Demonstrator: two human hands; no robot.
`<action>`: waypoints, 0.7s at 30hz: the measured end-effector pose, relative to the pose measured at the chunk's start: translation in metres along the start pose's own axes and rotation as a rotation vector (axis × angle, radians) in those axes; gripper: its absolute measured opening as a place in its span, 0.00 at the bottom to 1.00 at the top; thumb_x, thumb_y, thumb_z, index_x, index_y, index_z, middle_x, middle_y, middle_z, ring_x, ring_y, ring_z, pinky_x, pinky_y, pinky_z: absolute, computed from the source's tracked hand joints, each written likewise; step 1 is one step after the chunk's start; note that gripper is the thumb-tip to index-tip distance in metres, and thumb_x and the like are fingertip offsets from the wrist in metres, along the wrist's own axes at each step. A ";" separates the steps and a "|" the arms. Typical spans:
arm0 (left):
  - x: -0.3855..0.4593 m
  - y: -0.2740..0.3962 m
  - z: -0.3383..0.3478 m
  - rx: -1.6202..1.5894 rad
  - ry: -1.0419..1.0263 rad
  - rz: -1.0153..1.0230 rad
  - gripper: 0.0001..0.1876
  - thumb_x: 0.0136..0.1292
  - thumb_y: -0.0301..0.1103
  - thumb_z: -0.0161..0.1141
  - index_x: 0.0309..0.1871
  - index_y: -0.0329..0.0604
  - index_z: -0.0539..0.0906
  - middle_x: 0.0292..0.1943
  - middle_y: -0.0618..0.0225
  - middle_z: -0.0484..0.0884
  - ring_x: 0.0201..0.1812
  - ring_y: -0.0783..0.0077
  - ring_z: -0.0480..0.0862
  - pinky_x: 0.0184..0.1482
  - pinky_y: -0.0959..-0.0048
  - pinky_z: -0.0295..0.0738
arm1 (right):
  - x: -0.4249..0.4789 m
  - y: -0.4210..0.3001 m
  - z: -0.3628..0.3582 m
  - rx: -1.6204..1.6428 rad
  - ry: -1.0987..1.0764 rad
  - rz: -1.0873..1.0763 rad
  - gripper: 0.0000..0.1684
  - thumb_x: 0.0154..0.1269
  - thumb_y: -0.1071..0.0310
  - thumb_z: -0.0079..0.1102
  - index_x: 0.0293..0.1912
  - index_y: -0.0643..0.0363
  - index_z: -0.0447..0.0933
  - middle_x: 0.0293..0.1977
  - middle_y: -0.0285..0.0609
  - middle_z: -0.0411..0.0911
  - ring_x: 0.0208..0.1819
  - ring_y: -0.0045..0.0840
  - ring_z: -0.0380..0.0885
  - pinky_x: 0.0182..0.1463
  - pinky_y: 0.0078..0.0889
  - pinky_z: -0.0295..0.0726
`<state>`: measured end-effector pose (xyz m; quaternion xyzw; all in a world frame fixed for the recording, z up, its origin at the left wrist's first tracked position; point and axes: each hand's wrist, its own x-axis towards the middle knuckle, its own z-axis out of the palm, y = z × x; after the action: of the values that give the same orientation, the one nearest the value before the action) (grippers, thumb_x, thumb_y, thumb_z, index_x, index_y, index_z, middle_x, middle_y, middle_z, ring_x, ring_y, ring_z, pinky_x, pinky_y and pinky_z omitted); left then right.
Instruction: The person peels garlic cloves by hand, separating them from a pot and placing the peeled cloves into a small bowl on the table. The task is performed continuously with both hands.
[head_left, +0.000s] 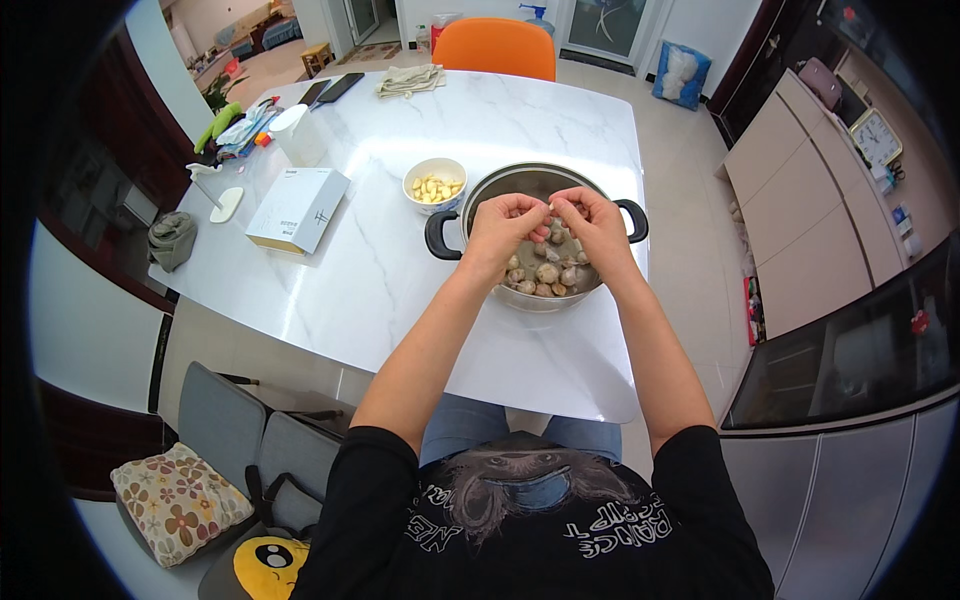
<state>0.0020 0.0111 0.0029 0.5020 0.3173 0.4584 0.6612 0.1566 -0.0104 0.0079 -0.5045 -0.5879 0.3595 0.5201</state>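
Both of my hands meet above a wide stainless steel pot (536, 301) with black side handles. My left hand (504, 225) and my right hand (594, 223) pinch a small pale piece, apparently a garlic clove (552, 207), between their fingertips. Whole unpeeled garlic bulbs (547, 273) lie in the lower part of the pot; the hands hide some of its inside. Left of the pot, close to its handle, stands a white bowl with a blue pattern (409, 196), holding peeled garlic cloves (435, 189).
A white box (298, 210), a white plastic pitcher (298, 136), a white stand (225, 205) and a grey-green cloth bundle (172, 240) are on the left of the marble-look table (375, 300). Phones (341, 88) and a folded cloth (410, 80) lie at its far edge, before an orange chair (495, 49).
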 end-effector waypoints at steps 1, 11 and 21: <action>0.000 -0.001 -0.001 0.010 0.003 0.005 0.07 0.60 0.29 0.60 0.37 0.33 0.80 0.28 0.67 0.80 0.29 0.81 0.78 0.33 0.82 0.73 | 0.000 0.000 0.000 -0.029 0.001 -0.012 0.10 0.63 0.65 0.57 0.39 0.63 0.78 0.26 0.31 0.77 0.27 0.11 0.72 0.32 0.14 0.70; -0.002 -0.001 0.004 0.130 0.065 0.021 0.07 0.60 0.29 0.59 0.33 0.33 0.80 0.26 0.68 0.80 0.26 0.82 0.77 0.28 0.83 0.72 | 0.000 0.003 0.002 -0.036 -0.011 -0.014 0.11 0.63 0.66 0.57 0.40 0.63 0.78 0.28 0.32 0.78 0.30 0.11 0.73 0.33 0.15 0.71; -0.001 -0.004 0.003 0.123 0.052 0.046 0.08 0.62 0.30 0.58 0.36 0.33 0.79 0.27 0.70 0.79 0.28 0.83 0.76 0.31 0.83 0.72 | -0.002 -0.003 -0.001 0.025 -0.101 0.057 0.14 0.63 0.64 0.57 0.43 0.63 0.79 0.32 0.33 0.79 0.34 0.12 0.74 0.36 0.15 0.72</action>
<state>0.0058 0.0090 0.0003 0.5367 0.3501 0.4659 0.6102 0.1569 -0.0133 0.0108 -0.4955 -0.5943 0.4065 0.4858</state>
